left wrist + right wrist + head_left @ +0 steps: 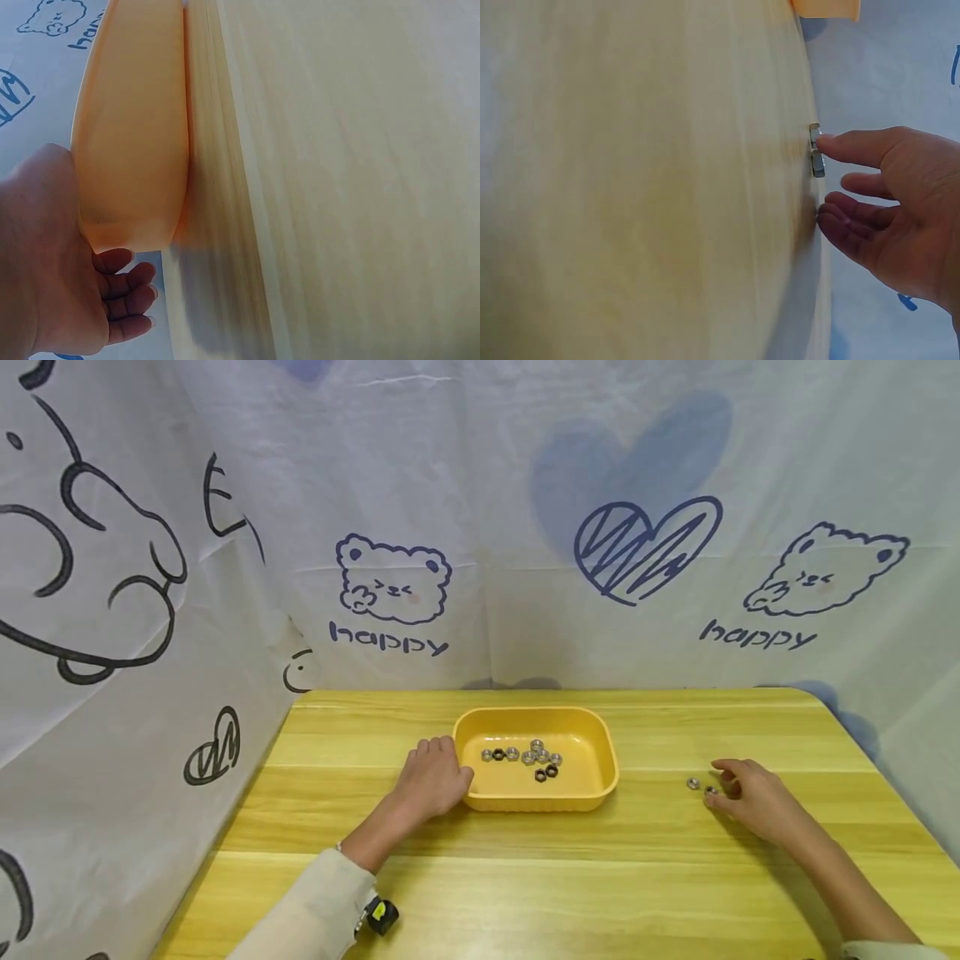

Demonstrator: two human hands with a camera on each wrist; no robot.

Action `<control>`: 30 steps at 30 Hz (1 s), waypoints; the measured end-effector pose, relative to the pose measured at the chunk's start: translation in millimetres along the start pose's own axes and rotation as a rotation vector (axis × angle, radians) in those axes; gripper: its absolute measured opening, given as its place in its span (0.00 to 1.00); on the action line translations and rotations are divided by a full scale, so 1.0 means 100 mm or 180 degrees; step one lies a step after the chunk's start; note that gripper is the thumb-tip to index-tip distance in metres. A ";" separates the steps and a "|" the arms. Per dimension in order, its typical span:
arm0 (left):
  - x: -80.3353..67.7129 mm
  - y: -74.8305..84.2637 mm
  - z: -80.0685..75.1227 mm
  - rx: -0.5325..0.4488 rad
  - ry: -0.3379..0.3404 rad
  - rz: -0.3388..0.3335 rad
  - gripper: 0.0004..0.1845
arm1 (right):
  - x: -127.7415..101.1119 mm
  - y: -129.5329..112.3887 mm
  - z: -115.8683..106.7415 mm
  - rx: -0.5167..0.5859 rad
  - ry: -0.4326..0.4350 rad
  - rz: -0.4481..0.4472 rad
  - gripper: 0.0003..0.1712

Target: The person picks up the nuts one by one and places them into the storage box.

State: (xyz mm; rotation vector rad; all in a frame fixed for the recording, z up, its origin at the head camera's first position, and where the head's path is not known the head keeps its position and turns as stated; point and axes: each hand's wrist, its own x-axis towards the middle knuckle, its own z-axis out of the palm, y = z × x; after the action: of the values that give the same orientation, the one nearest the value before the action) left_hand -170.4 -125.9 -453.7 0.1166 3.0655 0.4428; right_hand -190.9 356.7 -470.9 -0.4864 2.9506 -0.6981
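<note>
A yellow plastic tray (536, 804) stands on the table with several hex nuts (528, 758) inside, some silver and some dark. My left hand (433, 778) grips the tray's left end, thumb over the rim. Its fingers lie along the outside wall in the left wrist view. To the right of the tray, my right hand (761, 802) is low over the table with thumb and fingers apart. Its thumb tip is right at a nut (710, 791); a second silver nut (693, 783) lies just left of that one. The right wrist view shows both nuts (817, 163) beside the thumb.
The light wooden table (525, 893) runs back to a white cloth (510, 635) printed with bears and hearts. More of this cloth hangs along the left side. A small black item (382, 916) is attached by the left sleeve cuff.
</note>
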 end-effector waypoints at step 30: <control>-0.03 0.01 -0.01 -0.0023 -0.0033 -0.0042 0.20 | 0.16 -0.02 -0.08 0.0064 -0.0344 0.0233 0.09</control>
State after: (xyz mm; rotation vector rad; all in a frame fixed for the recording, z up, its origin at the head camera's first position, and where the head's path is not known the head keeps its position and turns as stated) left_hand -167.8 -125.3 -452.5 0.0983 3.0525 0.4509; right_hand -206.1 353.1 -462.9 -0.3989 2.8420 -0.6706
